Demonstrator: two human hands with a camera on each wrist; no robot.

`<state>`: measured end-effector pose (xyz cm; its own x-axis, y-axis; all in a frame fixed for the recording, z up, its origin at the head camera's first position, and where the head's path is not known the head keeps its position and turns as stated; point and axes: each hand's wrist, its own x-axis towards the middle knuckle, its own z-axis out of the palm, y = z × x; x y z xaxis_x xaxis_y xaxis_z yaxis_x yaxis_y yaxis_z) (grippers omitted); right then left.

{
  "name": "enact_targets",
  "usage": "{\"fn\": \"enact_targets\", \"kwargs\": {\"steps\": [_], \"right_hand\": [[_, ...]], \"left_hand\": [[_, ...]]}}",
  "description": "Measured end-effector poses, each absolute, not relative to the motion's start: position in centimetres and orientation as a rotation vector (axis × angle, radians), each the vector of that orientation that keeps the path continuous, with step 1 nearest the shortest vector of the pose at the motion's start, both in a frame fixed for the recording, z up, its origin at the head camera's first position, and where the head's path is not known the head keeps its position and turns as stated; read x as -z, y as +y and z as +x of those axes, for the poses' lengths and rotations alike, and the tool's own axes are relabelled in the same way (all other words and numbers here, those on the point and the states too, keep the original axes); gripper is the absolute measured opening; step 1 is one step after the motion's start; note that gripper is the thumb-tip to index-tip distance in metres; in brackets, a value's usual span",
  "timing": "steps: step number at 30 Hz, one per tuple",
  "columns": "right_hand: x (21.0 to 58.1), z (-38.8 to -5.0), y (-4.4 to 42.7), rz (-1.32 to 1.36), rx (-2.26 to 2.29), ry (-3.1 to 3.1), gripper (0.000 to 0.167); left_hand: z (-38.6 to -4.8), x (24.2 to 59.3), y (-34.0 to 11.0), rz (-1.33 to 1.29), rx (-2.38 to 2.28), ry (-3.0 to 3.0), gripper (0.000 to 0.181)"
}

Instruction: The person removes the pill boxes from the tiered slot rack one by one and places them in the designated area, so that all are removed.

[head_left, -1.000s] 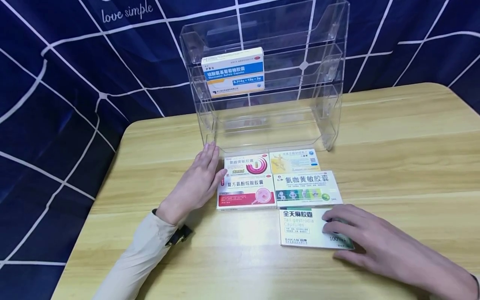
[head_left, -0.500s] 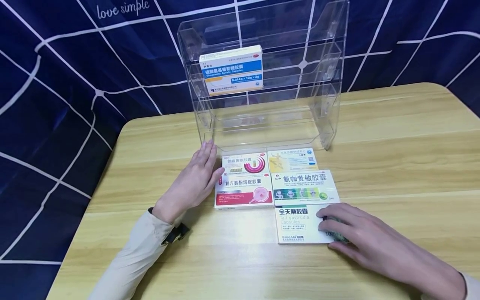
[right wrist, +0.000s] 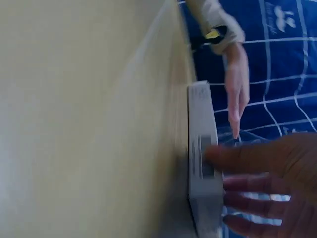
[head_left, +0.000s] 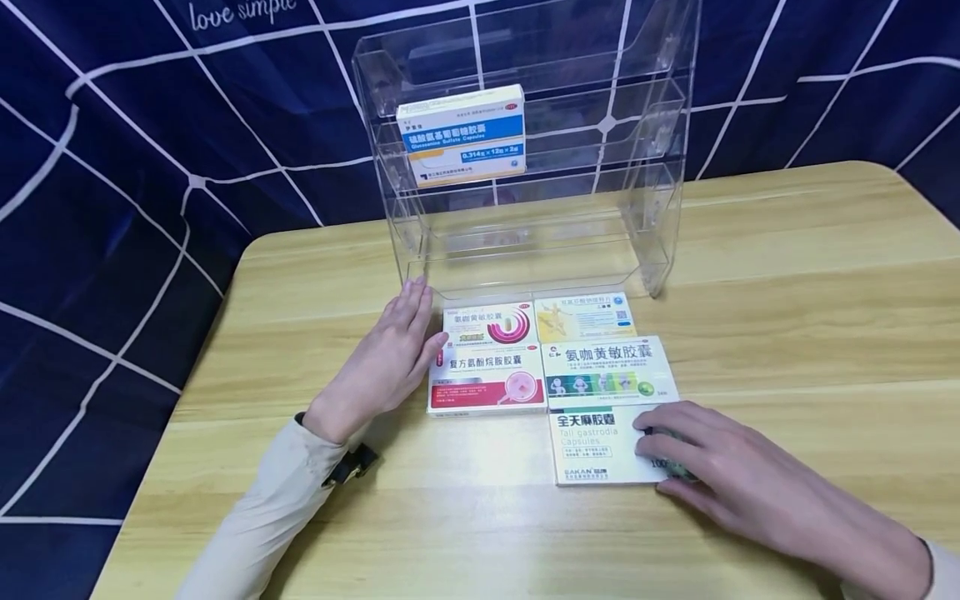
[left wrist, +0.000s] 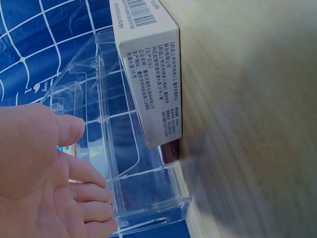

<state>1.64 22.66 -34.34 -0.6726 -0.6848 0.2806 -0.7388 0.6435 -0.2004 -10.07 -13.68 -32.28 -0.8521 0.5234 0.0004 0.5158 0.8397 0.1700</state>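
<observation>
My right hand (head_left: 750, 479) holds a white and green medicine box labelled "Tall gastrodia Capsules" (head_left: 592, 450) lying flat on the table. Its fingers lie over the right part, and in the right wrist view the thumb (right wrist: 237, 156) is on the box's side (right wrist: 200, 119). Directly behind it lies a white and green medicine box (head_left: 607, 375). My left hand (head_left: 378, 362) lies with fingers straight along the left side of a red and white medicine box (head_left: 487, 387) and a white and pink one (head_left: 487, 327); its thumb is at their edge. A yellow medicine box (head_left: 581, 319) completes the back row.
A clear plastic tiered rack (head_left: 555, 271) stands behind the boxes on the wooden table (head_left: 802, 292). One blue and white medicine box (head_left: 461, 137) sits in its upper left part. A dark blue curtain with white lines (head_left: 285, 92) hangs behind.
My right hand has slid the "Tall gastrodia Capsules" box slightly left and away from me, up against the white and green box. My left hand has stayed in place. The view has shifted slightly.
</observation>
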Motion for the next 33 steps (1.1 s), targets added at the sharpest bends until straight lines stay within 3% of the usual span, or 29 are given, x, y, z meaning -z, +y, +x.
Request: {"fn": "enact_targets", "kwargs": {"steps": [10,23,33], "right_hand": [[30.0,-4.6,21.7,1.17,-0.706,-2.577,0.034],[24.4,-13.7,18.0,0.552,-1.182,-2.517,0.025],[21.6,-21.1,13.6,0.357,-1.209,-2.64,0.043]], "left_hand": [[-10.3,32.3,-13.7,0.842,-0.24,2.966,0.066],[-9.9,32.4,-14.0,0.852,-0.271,2.963,0.066],[-10.1,32.4,-13.9,0.868,-0.27,2.974,0.065]]}}
